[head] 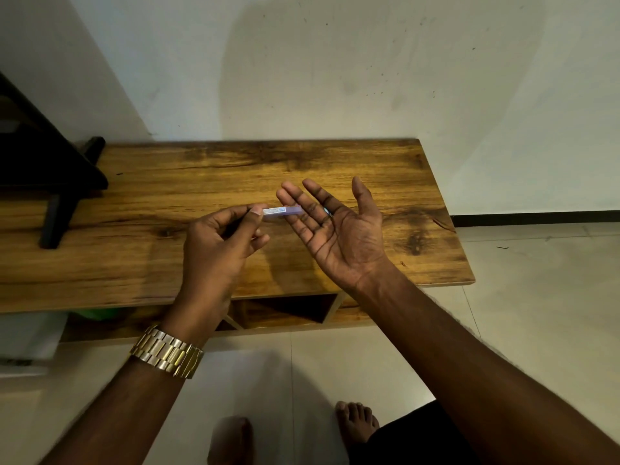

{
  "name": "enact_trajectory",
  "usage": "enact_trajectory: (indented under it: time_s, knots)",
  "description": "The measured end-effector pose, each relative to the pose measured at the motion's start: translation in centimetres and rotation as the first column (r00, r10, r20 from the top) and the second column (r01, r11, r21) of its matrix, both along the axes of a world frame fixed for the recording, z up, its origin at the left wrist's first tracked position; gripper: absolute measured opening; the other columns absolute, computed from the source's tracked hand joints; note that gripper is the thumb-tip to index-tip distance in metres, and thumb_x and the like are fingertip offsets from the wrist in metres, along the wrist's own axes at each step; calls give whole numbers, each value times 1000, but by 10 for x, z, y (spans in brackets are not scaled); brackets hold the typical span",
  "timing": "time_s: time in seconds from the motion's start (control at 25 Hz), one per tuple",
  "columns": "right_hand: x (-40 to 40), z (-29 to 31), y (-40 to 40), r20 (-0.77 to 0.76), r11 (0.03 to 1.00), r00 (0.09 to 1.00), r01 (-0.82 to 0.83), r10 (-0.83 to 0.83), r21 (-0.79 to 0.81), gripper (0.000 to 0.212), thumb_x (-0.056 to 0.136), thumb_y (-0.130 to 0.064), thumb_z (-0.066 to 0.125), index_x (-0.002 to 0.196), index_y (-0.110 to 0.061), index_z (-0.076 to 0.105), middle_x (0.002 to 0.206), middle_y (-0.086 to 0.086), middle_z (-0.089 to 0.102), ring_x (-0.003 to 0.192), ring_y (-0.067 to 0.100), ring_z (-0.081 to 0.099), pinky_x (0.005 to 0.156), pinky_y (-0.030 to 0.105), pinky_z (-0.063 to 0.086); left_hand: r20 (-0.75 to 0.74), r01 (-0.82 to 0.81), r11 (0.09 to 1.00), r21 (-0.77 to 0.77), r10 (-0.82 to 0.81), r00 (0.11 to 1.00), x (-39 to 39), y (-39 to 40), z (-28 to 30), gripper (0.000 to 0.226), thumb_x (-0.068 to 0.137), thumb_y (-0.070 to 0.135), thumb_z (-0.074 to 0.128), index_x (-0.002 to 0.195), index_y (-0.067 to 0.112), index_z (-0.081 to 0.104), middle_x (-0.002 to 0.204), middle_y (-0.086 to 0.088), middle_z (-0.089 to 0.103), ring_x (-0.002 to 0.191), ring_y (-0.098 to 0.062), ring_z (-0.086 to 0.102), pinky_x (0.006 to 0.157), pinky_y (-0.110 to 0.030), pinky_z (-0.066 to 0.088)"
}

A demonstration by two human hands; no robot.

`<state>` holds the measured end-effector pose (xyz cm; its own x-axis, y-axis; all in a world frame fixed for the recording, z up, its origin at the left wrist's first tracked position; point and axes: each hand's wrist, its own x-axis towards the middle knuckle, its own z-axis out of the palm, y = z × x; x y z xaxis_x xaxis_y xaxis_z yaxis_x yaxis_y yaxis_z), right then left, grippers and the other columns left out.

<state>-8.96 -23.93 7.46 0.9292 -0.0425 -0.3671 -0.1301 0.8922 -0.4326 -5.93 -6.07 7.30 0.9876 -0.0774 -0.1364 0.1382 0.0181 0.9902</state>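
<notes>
We are pinching thin purple stick [281,211], white-labelled, between left hand [221,243] thumb and forefinger, above wooden table [134,182]. Right hand [339,233] lying spread, palm up; its fingers [303,218] perhaps touching stick's far end.

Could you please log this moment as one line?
left hand: pinches purple stick | right hand: open, palm up, by stick's end | below: wooden table
</notes>
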Motion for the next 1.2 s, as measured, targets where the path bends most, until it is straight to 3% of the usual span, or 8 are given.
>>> enact_trajectory:
  time_s: [0.12,0.2,0.32,0.52,0.72,0.92,1.04,1.2]
  knots:
    - [-1,0,0,-54,996,998,18,-22,-83,71,103,-60,56,142,-2,58,145,29,65,134,37,65,121,46,46,-38,-30,997,-67,28,999,3,0,1,13,101,18,74,111,15,82,75,7,74,75,-2,71,86,-28,67]
    - [-2,-2,1,-102,988,994,21,-37,-150,69,101,-56,64,141,1,62,136,26,72,121,32,71,112,41,55,-53,-44,994,-96,39,998,5,1,0,11,101,18,74,107,17,83,75,7,72,75,-3,71,85,-27,66]
    - [-2,-6,2,-179,996,983,17,-32,-87,56,100,-42,69,129,6,66,115,25,77,104,30,77,100,34,61,-57,-53,993,-101,48,997,6,2,-2,10,101,19,75,105,19,84,77,8,74,78,-4,72,84,-26,65]
    - [0,-9,-2,-174,996,982,80,-72,39,72,103,-58,55,127,9,65,135,33,70,131,42,67,116,43,51,-36,-54,997,-54,52,998,11,7,-11,9,100,20,76,103,23,84,78,8,75,78,-2,72,84,-27,66]
    - [1,-7,-9,-162,991,982,107,-94,75,72,103,-60,53,131,6,62,137,34,68,135,44,64,117,46,50,-75,-117,988,99,124,989,22,15,-30,13,95,23,83,107,21,84,90,2,83,87,-8,80,92,-38,67]
    - [1,-5,-12,-164,983,977,151,-132,106,70,103,-57,55,135,5,59,134,35,69,133,45,66,117,47,50,-21,-148,959,241,158,987,28,17,-45,14,92,16,86,105,14,81,89,-5,84,82,-17,84,85,-46,70]
    - [0,-3,-15,-162,980,976,166,-148,105,69,103,-57,56,136,3,58,133,34,70,131,44,67,115,46,51,97,-126,885,447,92,991,27,15,-48,6,92,22,86,95,23,81,82,6,81,70,-15,81,73,-42,69]
    - [-2,-3,-16,-150,981,978,162,-144,111,76,102,-58,56,147,4,54,134,34,70,131,45,67,117,46,50,202,-105,771,629,-31,979,31,15,-57,7,90,30,86,89,29,80,82,13,77,74,-7,75,68,-28,61]
